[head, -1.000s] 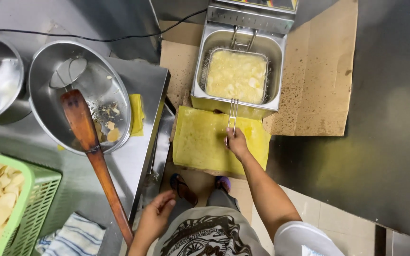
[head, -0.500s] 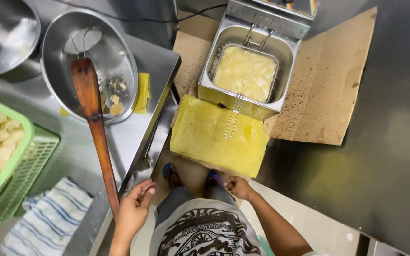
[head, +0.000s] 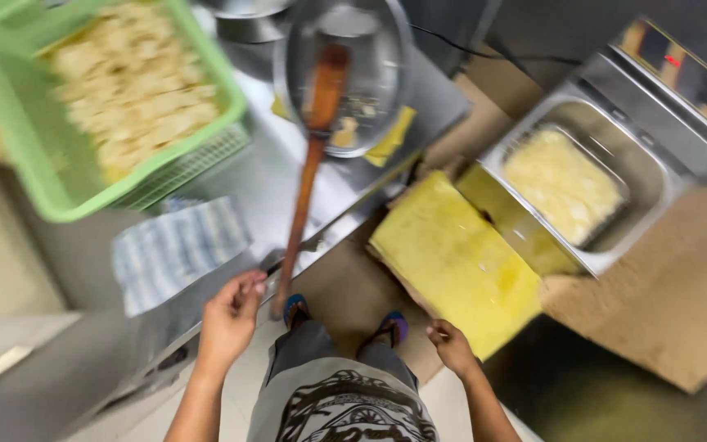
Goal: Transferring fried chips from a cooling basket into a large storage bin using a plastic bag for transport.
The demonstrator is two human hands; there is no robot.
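My left hand (head: 231,319) hovers at the steel counter's front edge with its fingers curled. It sits just left of the handle end of a long wooden paddle (head: 312,164); blur hides whether they touch. The paddle's blade rests in a round metal bowl (head: 378,74). My right hand (head: 452,344) hangs loosely curled and holds nothing, close to the near corner of a yellow slab (head: 452,262) on the floor. My feet in sandals (head: 390,327) show between the hands.
A green plastic basket (head: 206,123) full of pale cut pieces stands on the counter at the left, with a striped cloth (head: 177,245) in front of it. A steel fryer (head: 656,188) with bubbling yellow contents sits at the right on brown cardboard (head: 656,303).
The view has swung left and tilted, bringing the green basket to the top. My right hand has come back from the fryer basket's handle to my side. My left hand stays by the paddle's handle.
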